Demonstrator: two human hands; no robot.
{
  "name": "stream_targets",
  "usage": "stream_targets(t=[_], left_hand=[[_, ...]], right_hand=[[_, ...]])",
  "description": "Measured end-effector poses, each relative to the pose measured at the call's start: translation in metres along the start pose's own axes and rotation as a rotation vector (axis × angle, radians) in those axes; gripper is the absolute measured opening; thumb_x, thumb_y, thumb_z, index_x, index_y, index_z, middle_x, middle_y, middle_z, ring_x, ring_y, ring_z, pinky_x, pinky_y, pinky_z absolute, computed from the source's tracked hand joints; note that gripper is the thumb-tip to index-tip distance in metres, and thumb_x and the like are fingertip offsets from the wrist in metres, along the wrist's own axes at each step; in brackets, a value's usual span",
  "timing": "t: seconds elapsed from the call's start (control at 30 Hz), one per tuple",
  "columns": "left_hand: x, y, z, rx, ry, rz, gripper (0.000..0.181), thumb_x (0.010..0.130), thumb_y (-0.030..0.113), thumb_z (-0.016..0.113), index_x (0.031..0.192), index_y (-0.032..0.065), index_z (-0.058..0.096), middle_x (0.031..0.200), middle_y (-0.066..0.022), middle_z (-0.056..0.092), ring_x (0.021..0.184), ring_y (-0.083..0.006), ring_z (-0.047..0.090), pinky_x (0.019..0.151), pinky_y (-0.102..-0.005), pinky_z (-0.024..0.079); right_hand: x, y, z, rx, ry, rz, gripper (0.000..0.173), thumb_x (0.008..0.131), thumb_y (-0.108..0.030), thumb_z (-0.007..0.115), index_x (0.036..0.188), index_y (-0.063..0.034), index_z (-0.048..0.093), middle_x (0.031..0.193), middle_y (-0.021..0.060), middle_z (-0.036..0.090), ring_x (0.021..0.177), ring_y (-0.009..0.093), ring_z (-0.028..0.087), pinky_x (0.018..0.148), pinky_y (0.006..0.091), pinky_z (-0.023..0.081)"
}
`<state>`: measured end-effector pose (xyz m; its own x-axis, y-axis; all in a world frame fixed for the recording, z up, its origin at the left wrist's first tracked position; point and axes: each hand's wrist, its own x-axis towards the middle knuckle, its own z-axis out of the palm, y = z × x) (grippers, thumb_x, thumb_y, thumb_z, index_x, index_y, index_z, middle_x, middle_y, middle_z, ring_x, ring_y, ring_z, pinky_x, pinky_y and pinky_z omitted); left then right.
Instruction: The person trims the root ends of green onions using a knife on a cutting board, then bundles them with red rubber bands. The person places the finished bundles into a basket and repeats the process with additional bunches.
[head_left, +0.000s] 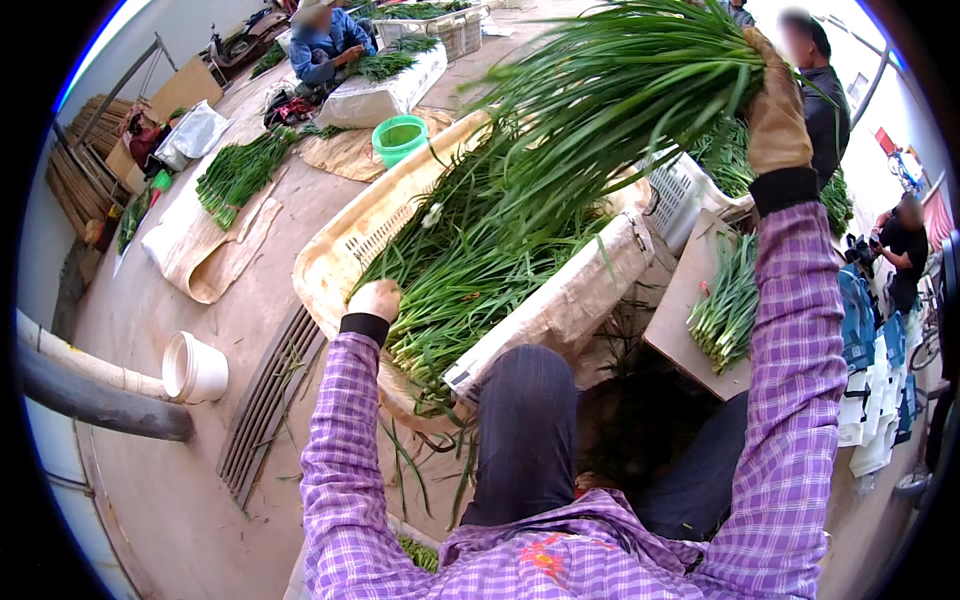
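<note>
My right hand (780, 112), in a tan work glove, is raised at the upper right. It grips a large bunch of Chinese chives (637, 97) by one end, and the long leaves fan out to the left. Below them, more chives (465, 277) lie piled in a long cream plastic crate (322, 255) with slotted sides. My left hand (377, 300) is at the crate's near left end, beside the pale stem ends. Its fingers are curled and partly hidden, so a hold on the stems cannot be made out.
A board (675, 307) with a bundle of chives stands right of the crate. On the floor are a white bucket (196, 367), a green bucket (399, 140) and a metal grating (270, 397). One person (322, 52) sits handling greens; others stand at right.
</note>
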<state>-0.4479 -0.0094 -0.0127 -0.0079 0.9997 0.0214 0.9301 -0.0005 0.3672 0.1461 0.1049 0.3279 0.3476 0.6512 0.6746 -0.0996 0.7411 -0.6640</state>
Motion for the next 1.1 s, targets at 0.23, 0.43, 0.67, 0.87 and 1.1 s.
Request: stream_targets(t=[0.23, 0.43, 0.67, 0.87, 1.1], left_hand=[[-0.036, 0.212, -0.119, -0.445, 0.769, 0.438, 0.045, 0.079, 0.003, 0.065, 0.123, 0.0014, 0.056, 0.113, -0.0174, 0.062, 0.107, -0.0316, 0.06, 0.094, -0.04, 0.046], [-0.08, 0.378, -0.118, -0.693, 0.054, 0.843, 0.069, 0.08, 0.009, 0.069, 0.141, -0.0009, 0.041, 0.126, -0.0198, 0.059, 0.115, -0.034, 0.057, 0.099, -0.0403, 0.044], [-0.173, 0.533, -0.075, -1.022, -0.593, 0.991, 0.033, 0.091, 0.004, 0.065, 0.124, 0.003, 0.064, 0.093, -0.0007, 0.062, 0.079, -0.0077, 0.055, 0.073, -0.0223, 0.046], [-0.25, 0.628, -0.105, -0.88, -0.62, 1.269, 0.022, 0.089, 0.006, 0.068, 0.11, 0.0035, 0.072, 0.086, 0.0018, 0.056, 0.077, -0.008, 0.049, 0.071, -0.0219, 0.041], [-0.269, 0.669, -0.072, -0.686, -0.687, 1.288, 0.014, 0.088, 0.001, 0.066, 0.1, 0.0017, 0.074, 0.083, -0.0013, 0.062, 0.072, -0.0077, 0.053, 0.065, -0.0228, 0.043]], right_hand=[[-0.045, -0.152, -0.079, -0.103, 0.146, 0.014, 0.035, 0.091, -0.026, 0.066, 0.119, -0.0048, 0.065, 0.113, 0.0018, 0.068, 0.101, 0.014, 0.064, 0.09, 0.027, 0.05], [-0.131, -0.315, -0.15, -0.318, 0.35, 0.022, 0.034, 0.09, -0.029, 0.067, 0.116, -0.0077, 0.067, 0.107, 0.0032, 0.069, 0.095, 0.013, 0.065, 0.084, 0.0265, 0.052], [-0.236, -0.448, -0.308, -0.399, 0.713, -0.117, 0.035, 0.086, -0.019, 0.072, 0.117, -0.0036, 0.066, 0.111, 0.0056, 0.069, 0.1, 0.015, 0.064, 0.089, 0.0257, 0.05], [-0.365, -0.523, -0.429, -0.477, 1.039, -0.375, 0.021, 0.081, 0.002, 0.068, 0.101, 0.0064, 0.067, 0.097, 0.0118, 0.071, 0.088, 0.019, 0.067, 0.086, 0.0266, 0.053], [-0.483, -0.59, -0.475, -0.57, 1.469, -0.434, 0.024, 0.078, -0.004, 0.074, 0.102, -0.0011, 0.07, 0.096, 0.006, 0.07, 0.086, 0.017, 0.066, 0.079, 0.0267, 0.052]])
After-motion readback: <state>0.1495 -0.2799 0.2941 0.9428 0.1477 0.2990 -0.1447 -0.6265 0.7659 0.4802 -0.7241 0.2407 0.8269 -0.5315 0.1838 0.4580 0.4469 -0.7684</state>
